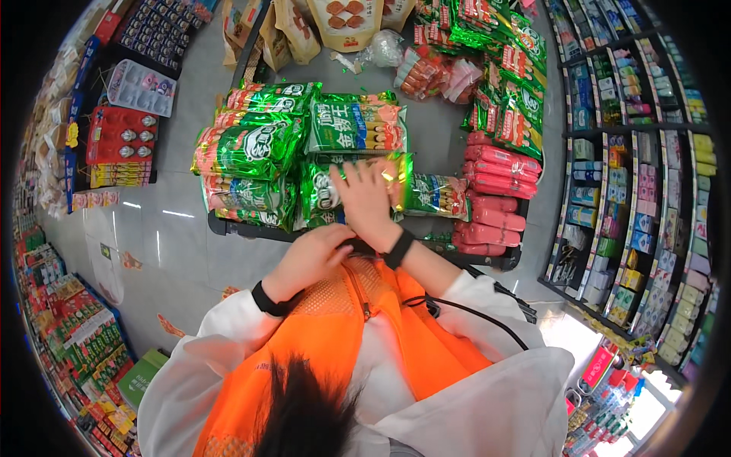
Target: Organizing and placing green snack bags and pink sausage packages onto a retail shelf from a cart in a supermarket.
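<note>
Several green foil packs of sausages are stacked on a grey table with a black rim [251, 229]. My right hand [365, 203] lies palm down, fingers spread, on a shiny green sausage pack [320, 191] near the front edge. Close to my body, my left hand [320, 248] hovers before the rim with its fingers loosely curled; I see nothing in it. Another sausage pack [357, 127] lies just beyond my right hand, a taller stack of green packs [260, 143] stands to its left, and one more pack [438, 196] lies to its right.
Pink wrapped packs [502, 171] and green packs [522, 114] line the table's right side. Standing paper bags [345, 23], a crumpled clear plastic bag [385, 48] and red sausage bags [422, 74] are at the back. Store shelves [599, 200] rise at the right; a display with a red tray [121, 135] is at left.
</note>
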Available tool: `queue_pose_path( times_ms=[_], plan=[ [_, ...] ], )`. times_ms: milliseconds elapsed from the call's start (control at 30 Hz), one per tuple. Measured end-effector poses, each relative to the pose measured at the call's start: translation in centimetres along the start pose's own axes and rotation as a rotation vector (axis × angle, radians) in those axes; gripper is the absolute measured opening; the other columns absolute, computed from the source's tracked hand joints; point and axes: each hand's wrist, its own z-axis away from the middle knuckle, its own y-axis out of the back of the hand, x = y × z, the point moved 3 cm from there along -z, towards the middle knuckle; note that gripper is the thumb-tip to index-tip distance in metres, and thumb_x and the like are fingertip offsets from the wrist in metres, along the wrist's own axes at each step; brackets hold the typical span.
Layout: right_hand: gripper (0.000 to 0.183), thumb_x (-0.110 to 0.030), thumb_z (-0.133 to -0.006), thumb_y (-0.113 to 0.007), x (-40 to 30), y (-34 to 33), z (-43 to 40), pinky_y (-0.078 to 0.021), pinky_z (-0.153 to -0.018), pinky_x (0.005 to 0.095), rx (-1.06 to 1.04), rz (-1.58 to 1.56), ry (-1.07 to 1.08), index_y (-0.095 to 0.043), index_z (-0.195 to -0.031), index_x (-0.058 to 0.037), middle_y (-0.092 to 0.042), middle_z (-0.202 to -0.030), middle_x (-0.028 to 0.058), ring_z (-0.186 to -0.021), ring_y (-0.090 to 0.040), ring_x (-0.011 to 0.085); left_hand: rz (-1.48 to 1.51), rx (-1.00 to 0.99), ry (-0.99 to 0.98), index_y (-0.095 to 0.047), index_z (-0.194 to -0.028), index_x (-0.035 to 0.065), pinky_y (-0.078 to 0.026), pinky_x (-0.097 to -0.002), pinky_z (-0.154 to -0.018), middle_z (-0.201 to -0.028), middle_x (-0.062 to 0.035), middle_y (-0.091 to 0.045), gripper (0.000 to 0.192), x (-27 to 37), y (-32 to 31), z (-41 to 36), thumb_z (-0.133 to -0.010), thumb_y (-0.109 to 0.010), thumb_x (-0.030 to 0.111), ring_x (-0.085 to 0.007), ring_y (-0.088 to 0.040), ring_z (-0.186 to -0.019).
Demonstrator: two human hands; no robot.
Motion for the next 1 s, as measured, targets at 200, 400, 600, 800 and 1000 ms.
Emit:
queue_pose_path(
  times_ms=[200,400,600,800,1000],
  plan=[
    [0.058,-0.007,-0.073,-0.064,1.3,0.4,0.2,-0.0374,-0.099,0.0478,0.074,-0.458,-0.086,-0.048,-0.128,-0.0070,-0.047,-0.126,0.0167,-0.118,-0.045,0.0348,-0.411,0.257,-0.087,-0.045,-0.129,0.0039,-0.037,-0.0439,-0.101,-0.131,-0.0144,-0.045,0.055,-2.6,0.9,-1.7,-0.078,-0.064,0.009,-0.0331,-0.044,-0.121],
    [0.059,0.005,-0.065,-0.057,11.4,0.6,5.1,-0.0367,-0.100,0.0455,0.175,-0.301,-0.317,-0.048,-0.123,-0.0032,-0.049,-0.121,0.0176,-0.115,-0.046,0.0380,-0.609,0.260,-0.115,-0.034,-0.140,0.0102,-0.028,-0.0486,-0.107,-0.138,-0.0107,-0.040,0.081,-4.9,-1.0,-6.6,-0.071,-0.075,0.023,-0.0307,-0.035,-0.130],
    [0.094,-0.026,-0.057,-0.081,15.7,-5.4,9.0,-0.0281,-0.104,0.0581,-0.478,0.098,-0.183,-0.036,-0.138,-0.0076,-0.046,-0.127,0.0175,-0.122,-0.041,0.0379,-0.769,0.206,-0.039,-0.037,-0.138,0.0166,-0.034,-0.0457,-0.101,-0.128,-0.0078,-0.044,0.082,-6.2,-0.1,-8.1,-0.068,-0.078,0.025,-0.0275,-0.041,-0.121],
    [0.082,-0.021,-0.060,-0.075,16.6,-5.8,7.4,-0.0381,-0.092,0.0518,-0.554,0.000,-0.169,-0.040,-0.133,-0.0075,-0.052,-0.113,0.0156,-0.109,-0.050,0.0351,-0.731,0.201,-0.129,-0.037,-0.140,0.0156,-0.031,-0.0474,-0.104,-0.135,-0.0069,-0.041,0.079,-3.8,0.3,-8.4,-0.073,-0.074,0.032,-0.0276,-0.038,-0.126],
    [0.070,-0.012,-0.058,-0.073,15.2,-4.7,7.7,-0.0424,-0.083,0.0461,-0.432,0.008,-0.207,-0.047,-0.123,-0.0063,-0.053,-0.108,0.0129,-0.103,-0.051,0.0341,-0.734,0.320,-0.181,-0.038,-0.140,0.0144,-0.022,-0.0536,-0.109,-0.145,-0.0077,-0.035,0.071,-1.0,2.1,-13.8,-0.080,-0.066,0.040,-0.0301,-0.029,-0.136]
  ],
)
